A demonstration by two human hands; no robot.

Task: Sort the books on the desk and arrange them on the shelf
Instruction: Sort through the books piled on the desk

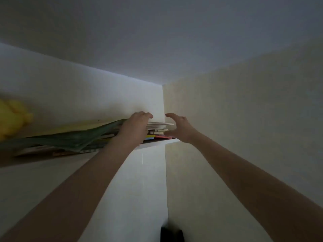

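With my left hand (138,126) atop the books (160,126), grip unclear, I'd press my wide, empty right hand (180,128) against the end beside it, squaring them.

Flat stack of books w/ white-cream page edges (160,127); low in it a thin yellow-edged book (150,136) & a pink-red book (163,137). Big limp dull-green sheet (75,138), faint mottled print, blurry. Bright yellow soft lump (12,117). Glossy white shelf-unit front (139,172), pale beige wall (244,110), small black object (172,234).
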